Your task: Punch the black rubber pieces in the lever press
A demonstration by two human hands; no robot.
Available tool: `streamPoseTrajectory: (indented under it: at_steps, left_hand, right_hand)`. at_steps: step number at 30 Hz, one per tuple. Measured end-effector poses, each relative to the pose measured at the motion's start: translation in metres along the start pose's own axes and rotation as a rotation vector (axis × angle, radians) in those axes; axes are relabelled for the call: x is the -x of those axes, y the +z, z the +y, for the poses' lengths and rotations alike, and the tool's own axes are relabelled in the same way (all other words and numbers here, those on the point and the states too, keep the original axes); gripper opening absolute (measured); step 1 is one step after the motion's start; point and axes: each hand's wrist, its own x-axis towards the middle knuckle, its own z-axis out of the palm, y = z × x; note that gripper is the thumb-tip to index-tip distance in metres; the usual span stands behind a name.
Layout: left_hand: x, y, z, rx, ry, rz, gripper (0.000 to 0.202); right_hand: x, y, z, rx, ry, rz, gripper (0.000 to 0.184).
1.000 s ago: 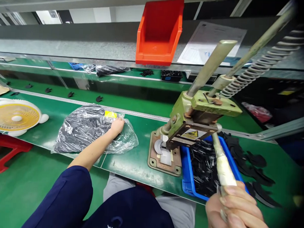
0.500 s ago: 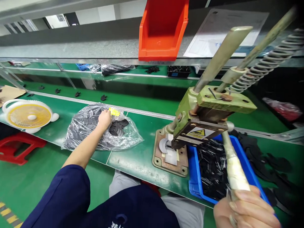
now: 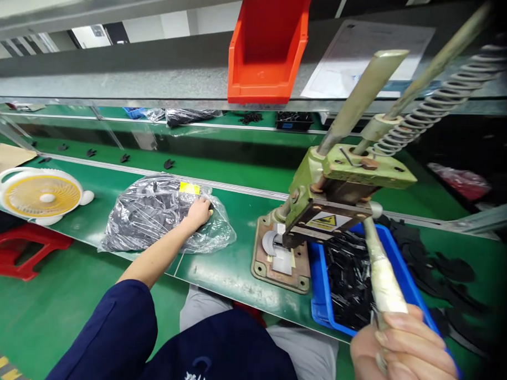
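My right hand point(image 3: 406, 350) is wrapped round the tape-covered lever handle point(image 3: 385, 283) of a green hand press point(image 3: 349, 165). On the press base point(image 3: 261, 262) sits a pale metal fixture point(image 3: 278, 249) with a rounded piece in it. My left hand point(image 3: 199, 212) rests at the right part of a clear plastic bag point(image 3: 153, 214) full of flat black parts, below its yellow label point(image 3: 189, 188). Its fingers are curled in; a small dark bit shows by the fingertips, but what they grip is hidden.
A blue bin point(image 3: 322, 298) of black parts stands right of the press, with loose dark pieces point(image 3: 454, 269) beyond it. A white and yellow fan point(image 3: 45, 196) lies at left. An orange bin point(image 3: 266, 52) sits on the shelf above. Black parts point(image 3: 168, 164) lie behind the bag.
My left hand has moved right across the bag, from beside the yellow label to where black parts showed before. My right hand keeps its grip on the lever. The view has shifted slightly.
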Motion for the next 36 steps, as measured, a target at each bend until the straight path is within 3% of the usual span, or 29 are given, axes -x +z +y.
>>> streamPoseTrajectory:
  at_steps: [3,7,13,20,25,28,31,34,36]
  left_hand:
    - [-0.014,-0.004,0.004,-0.077,0.029,-0.054,0.03]
    - [-0.02,-0.01,0.013,-0.177,0.091,-0.093,0.036]
    - [-0.009,-0.008,0.015,-0.291,0.149,-0.097,0.035]
    - [0.011,-0.02,-0.01,-0.154,-0.084,-0.004,0.037]
    - [0.039,-0.04,-0.013,0.259,-0.271,0.122,0.03]
    - [0.057,-0.042,0.017,0.765,-0.293,0.097,0.025]
    - [0.067,-0.038,0.07,1.188,-0.159,-0.122,0.029]
    - [0.063,-0.03,0.123,1.361,-0.095,-0.329,0.031]
    - [0.055,-0.024,0.151,1.379,-0.101,-0.37,0.029]
  right_hand:
    - [-0.003,0.004,-0.006,-0.047,-0.155,-0.03,0.027]
    - [-0.003,0.007,-0.016,-0.033,-0.075,-0.057,0.021]
    - [-0.001,0.005,-0.019,-0.057,-0.042,-0.099,0.016]
    - [-0.002,-0.002,-0.02,-0.077,-0.016,-0.161,0.013]
    - [-0.001,-0.001,-0.02,-0.062,-0.011,-0.177,0.014]
    - [-0.002,0.003,-0.019,-0.066,-0.03,-0.128,0.016]
    - [-0.003,0.004,-0.018,-0.076,-0.042,-0.116,0.017]
    - [-0.002,-0.001,-0.017,-0.066,-0.039,-0.179,0.013]
    - [-0.001,-0.006,-0.017,-0.054,-0.029,-0.216,0.01]
